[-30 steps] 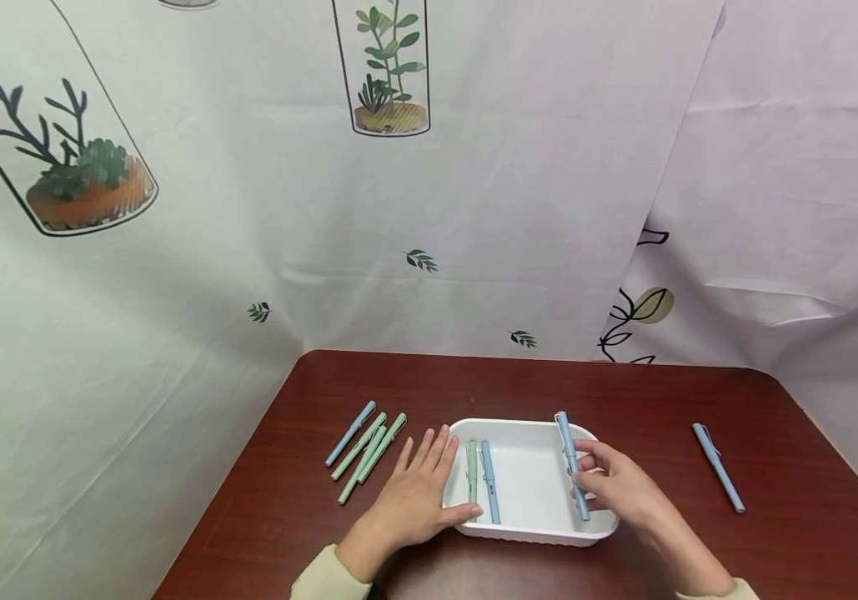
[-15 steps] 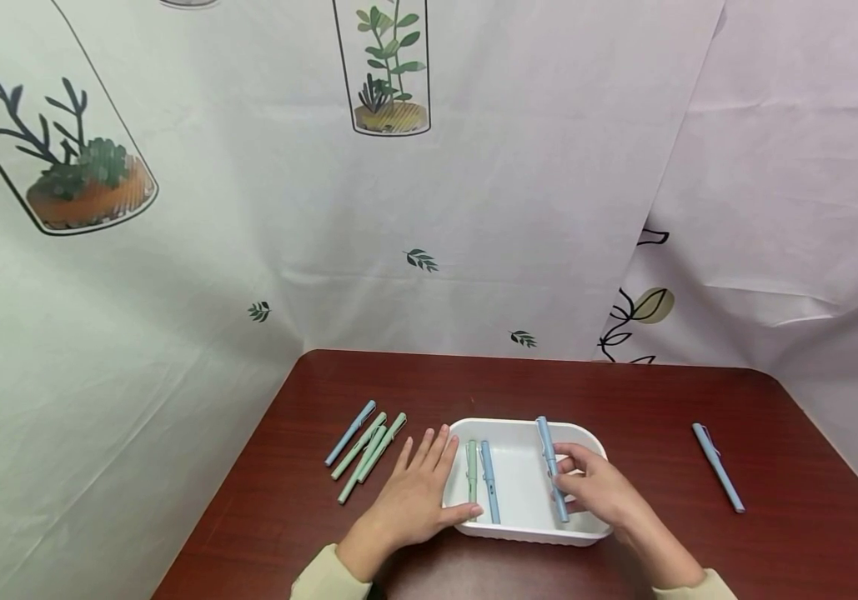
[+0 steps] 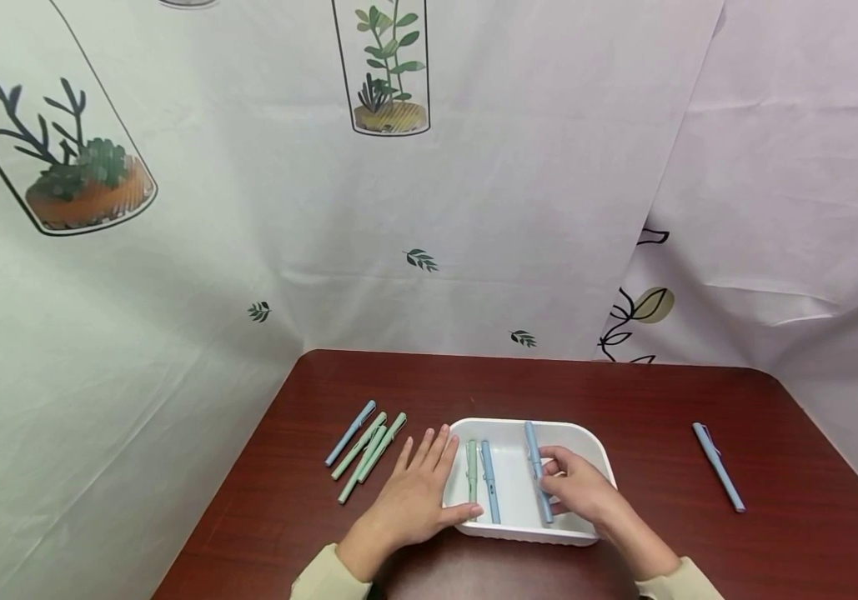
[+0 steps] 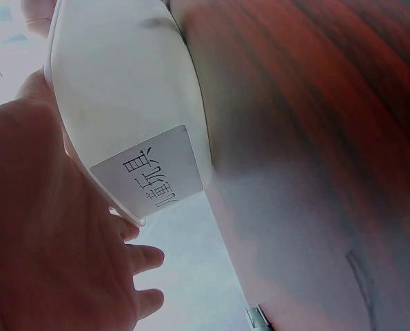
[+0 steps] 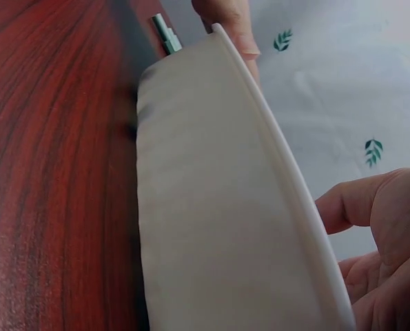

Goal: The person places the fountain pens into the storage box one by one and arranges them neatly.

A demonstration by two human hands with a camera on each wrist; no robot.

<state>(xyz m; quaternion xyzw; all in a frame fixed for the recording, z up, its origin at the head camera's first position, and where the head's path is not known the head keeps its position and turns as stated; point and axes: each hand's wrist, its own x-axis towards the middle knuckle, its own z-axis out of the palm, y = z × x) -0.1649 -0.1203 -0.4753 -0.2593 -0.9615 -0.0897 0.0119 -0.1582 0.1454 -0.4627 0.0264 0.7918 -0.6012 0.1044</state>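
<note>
A white tray (image 3: 524,536) stands on the table, holding a green pen (image 3: 472,471) and a blue pen (image 3: 489,479) side by side at its left end. My left hand (image 3: 415,492) rests along the tray's left rim, fingers straight and spread, thumb over the near edge. In the left wrist view this hand (image 4: 60,227) lies against the tray wall (image 4: 122,83), which bears a printed label. My right hand (image 3: 579,486) pinches another blue pen (image 3: 533,450) over the middle of the tray. The right wrist view shows the tray's side hiding that pen from the right hand (image 5: 391,241).
Left of the tray lie several green pens (image 3: 373,450) and a blue pen (image 3: 350,433) on the dark red table (image 3: 624,392). A lone blue pen (image 3: 718,467) lies at the right. A printed cloth (image 3: 519,208) hangs behind the table.
My right hand has moved left across the tray with the blue pen, from near its right end to about the middle. The left hand has stayed in place.
</note>
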